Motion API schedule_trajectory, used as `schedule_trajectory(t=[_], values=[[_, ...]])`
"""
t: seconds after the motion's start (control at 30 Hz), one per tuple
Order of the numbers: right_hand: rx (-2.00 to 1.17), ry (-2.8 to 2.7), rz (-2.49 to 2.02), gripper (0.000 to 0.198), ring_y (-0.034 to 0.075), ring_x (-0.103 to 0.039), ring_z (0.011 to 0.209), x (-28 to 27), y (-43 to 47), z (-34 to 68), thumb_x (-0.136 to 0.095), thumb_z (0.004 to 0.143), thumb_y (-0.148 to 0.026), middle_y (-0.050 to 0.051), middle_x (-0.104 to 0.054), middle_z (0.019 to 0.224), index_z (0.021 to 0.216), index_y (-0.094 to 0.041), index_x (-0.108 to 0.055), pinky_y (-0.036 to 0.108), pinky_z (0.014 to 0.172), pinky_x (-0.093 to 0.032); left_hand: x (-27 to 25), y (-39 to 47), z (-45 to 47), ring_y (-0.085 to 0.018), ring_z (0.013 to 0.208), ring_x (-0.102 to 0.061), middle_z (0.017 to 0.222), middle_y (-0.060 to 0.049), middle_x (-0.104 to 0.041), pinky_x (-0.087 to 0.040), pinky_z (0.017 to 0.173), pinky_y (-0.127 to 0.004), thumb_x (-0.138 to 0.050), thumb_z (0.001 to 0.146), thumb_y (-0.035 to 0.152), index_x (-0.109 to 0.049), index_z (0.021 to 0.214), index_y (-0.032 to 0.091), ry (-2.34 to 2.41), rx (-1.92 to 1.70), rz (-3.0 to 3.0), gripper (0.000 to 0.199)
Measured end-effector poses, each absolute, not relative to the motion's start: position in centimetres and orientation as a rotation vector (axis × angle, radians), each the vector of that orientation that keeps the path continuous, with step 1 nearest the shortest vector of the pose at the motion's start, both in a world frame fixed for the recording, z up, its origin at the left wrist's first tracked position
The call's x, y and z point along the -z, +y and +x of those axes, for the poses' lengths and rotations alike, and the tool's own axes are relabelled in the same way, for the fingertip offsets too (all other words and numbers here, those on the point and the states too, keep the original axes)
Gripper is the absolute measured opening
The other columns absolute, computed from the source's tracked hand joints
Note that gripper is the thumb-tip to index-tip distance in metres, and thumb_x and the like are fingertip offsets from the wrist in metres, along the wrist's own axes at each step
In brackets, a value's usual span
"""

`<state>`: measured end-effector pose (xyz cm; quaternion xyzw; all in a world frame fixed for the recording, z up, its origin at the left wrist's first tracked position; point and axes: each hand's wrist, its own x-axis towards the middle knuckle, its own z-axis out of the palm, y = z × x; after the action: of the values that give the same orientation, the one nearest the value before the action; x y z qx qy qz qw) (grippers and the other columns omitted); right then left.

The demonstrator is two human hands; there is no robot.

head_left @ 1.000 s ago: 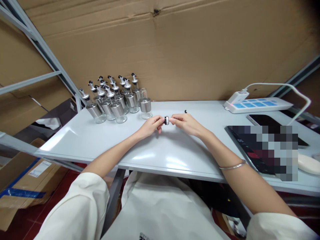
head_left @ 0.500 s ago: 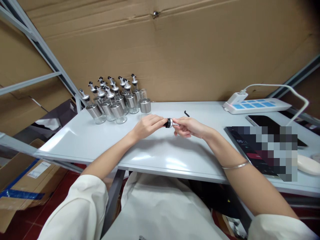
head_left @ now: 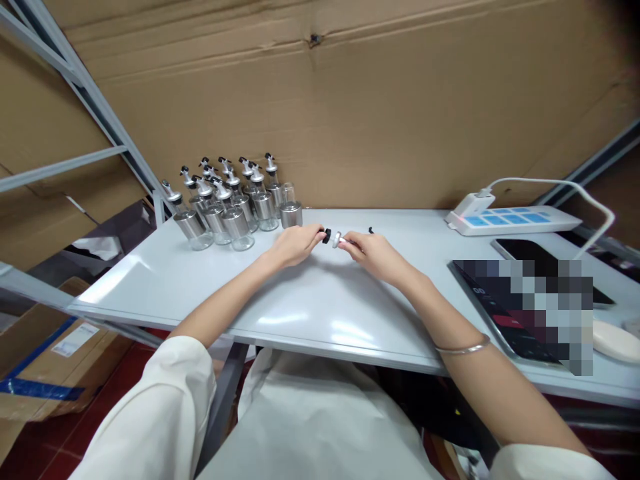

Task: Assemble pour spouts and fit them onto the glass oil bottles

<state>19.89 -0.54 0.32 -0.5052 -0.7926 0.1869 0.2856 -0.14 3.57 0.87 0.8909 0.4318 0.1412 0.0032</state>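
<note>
My left hand [head_left: 296,245] is closed on a black stopper [head_left: 327,236], pinched at the fingertips. Facing it, my right hand [head_left: 376,255] grips a silver pourer spout [head_left: 337,240] by its thin end. A narrow gap shows between the stopper and the spout, both held just above the table. Behind my right hand lies a small black piece [head_left: 371,231], partly hidden by the hand. Left of my hands stands a glass bottle with a metal sleeve and no spout [head_left: 291,215]. Several similar bottles [head_left: 237,230] fitted with silver and black pourers are grouped beside it.
On the right of the white table [head_left: 200,287] are a white power strip [head_left: 520,220] with a plugged-in charger and cable, a dark phone [head_left: 520,250] and a partly blurred tablet [head_left: 500,313]. Cardboard [head_left: 380,113] rises behind the table, and a metal frame [head_left: 95,100] stands at left.
The black stopper and silver spout, joined before, are now apart. My left hand has shifted slightly up. My right hand has turned palm-down, covering more of the small black piece.
</note>
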Motion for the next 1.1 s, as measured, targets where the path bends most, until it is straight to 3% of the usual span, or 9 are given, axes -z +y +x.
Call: schedule_trajectory(t=[0.23,0.37,0.6,0.7,0.8,0.87,1.0,1.1], values=[[-0.331,-2.045,-1.319,0.029,0.018,-0.049,0.064,0.3,0.5,21.2,-0.029,0.094,-0.039,0.005,-0.056,0.073,0.083,-0.021,-0.048,0.029,0.065,-0.036,-0.4,5.4,2.3,-0.022,0.090,-0.063,0.111,-0.013,-0.058,-0.047,0.076,-0.032,-0.045,0.090,0.018,-0.053,0.110,0.015,1.495,-0.441,2.736,0.022],[-0.203,-1.998,-1.194,0.028,0.022,-0.052,0.079,0.2,0.6,21.3,-0.029,0.095,-0.036,0.009,-0.057,0.087,0.093,-0.021,-0.052,0.032,0.075,-0.039,0.3,6.8,3.5,-0.022,0.086,-0.064,0.111,-0.015,-0.054,-0.047,0.073,-0.032,-0.038,0.090,0.012,-0.056,0.109,0.014,1.549,-0.291,2.845,0.026],[-0.155,-2.004,-1.151,0.029,0.023,-0.053,0.085,0.3,0.6,21.1,-0.030,0.095,-0.033,0.011,-0.057,0.093,0.101,-0.020,-0.055,0.034,0.079,-0.040,0.9,7.4,3.8,-0.021,0.090,-0.064,0.107,-0.013,-0.058,-0.047,0.078,-0.031,-0.032,0.091,0.010,-0.058,0.114,0.014,1.555,-0.142,2.846,0.034],[-0.205,-1.995,-1.162,0.024,0.023,-0.055,0.088,0.2,0.5,21.1,-0.034,0.094,-0.029,0.011,-0.061,0.096,0.101,-0.020,-0.055,0.034,0.079,-0.040,1.2,7.0,3.1,-0.022,0.095,-0.064,0.110,-0.016,-0.060,-0.048,0.080,-0.032,-0.027,0.089,0.003,-0.040,0.134,0.011,1.590,-0.193,2.822,0.048],[-0.323,-1.980,-1.221,0.016,0.022,-0.058,0.083,0.0,0.1,20.9,-0.041,0.091,-0.030,0.009,-0.065,0.095,0.096,-0.021,-0.054,0.033,0.076,-0.041,1.9,6.3,2.0,-0.023,0.099,-0.064,0.115,-0.021,-0.060,-0.048,0.083,-0.033,-0.026,0.083,-0.004,-0.022,0.143,0.004,1.676,-0.309,2.752,0.060],[-0.401,-1.987,-1.238,0.013,0.020,-0.059,0.077,0.0,-0.1,20.7,-0.044,0.090,-0.030,0.008,-0.066,0.092,0.093,-0.021,-0.053,0.033,0.073,-0.041,2.3,5.9,1.1,-0.023,0.100,-0.064,0.114,-0.022,-0.061,-0.048,0.085,-0.034,-0.029,0.083,-0.002,-0.024,0.142,0.004,1.700,-0.361,2.710,0.059],[-0.455,-2.069,-1.192,0.006,0.020,-0.061,0.077,0.7,-0.1,20.1,-0.051,0.085,-0.026,0.005,-0.068,0.087,0.081,-0.021,-0.053,0.031,0.072,-0.042,2.8,5.3,-0.4,-0.024,0.111,-0.060,0.122,-0.019,-0.060,-0.046,0.095,-0.036,-0.034,0.088,0.010,-0.043,0.133,0.009,1.627,-0.480,2.644,0.046],[-0.462,-2.192,-1.220,0.006,0.019,-0.063,0.077,1.5,0.1,19.8,-0.054,0.081,-0.021,0.004,-0.070,0.086,0.075,-0.021,-0.054,0.030,0.073,-0.044,3.3,5.7,-0.9,-0.024,0.121,-0.054,0.128,-0.019,-0.056,-0.040,0.104,-0.036,-0.037,0.088,0.013,-0.041,0.136,0.006,1.565,-0.671,2.462,0.048]])
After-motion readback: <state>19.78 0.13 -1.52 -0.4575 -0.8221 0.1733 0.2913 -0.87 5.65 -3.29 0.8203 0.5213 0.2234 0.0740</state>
